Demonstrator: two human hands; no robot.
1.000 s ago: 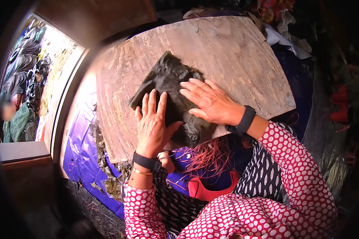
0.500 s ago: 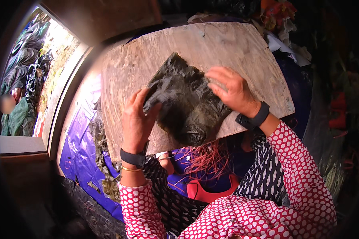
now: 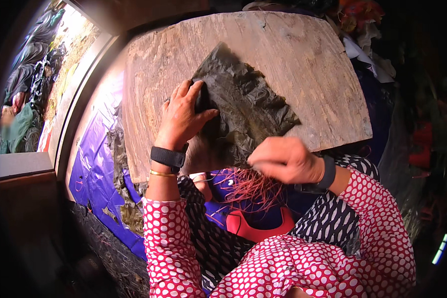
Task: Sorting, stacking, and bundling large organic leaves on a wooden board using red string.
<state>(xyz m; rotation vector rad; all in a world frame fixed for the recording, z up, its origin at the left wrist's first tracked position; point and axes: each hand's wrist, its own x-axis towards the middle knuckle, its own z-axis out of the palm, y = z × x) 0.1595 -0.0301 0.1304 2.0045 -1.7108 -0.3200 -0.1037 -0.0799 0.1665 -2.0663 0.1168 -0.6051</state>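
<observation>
A dark, greenish-black crinkled sheet (image 3: 248, 97) lies slantwise on a worn wooden board (image 3: 313, 64). Whether it is plastic or a dried leaf I cannot tell. My left hand (image 3: 184, 114) rests on the sheet's left edge, fingers stretched out and thumb apart. At the near edge, my right hand (image 3: 285, 160) is closed, slightly blurred, with thumb and curled fingers pinching the sheet's corner. The exact grip is partly hidden by the fingers.
Thin reddish strands (image 3: 248, 191) hang below the board's near edge, above a red plastic piece (image 3: 258, 227). Blue-purple sheeting (image 3: 99, 184) covers the left side. Beyond an opening at upper left lie heaps of dark and green material (image 3: 22, 119).
My right hand has come from the sheet's far right side down to its near corner and closed. The sheet lies flatter and more spread out. My left hand has settled on its left edge.
</observation>
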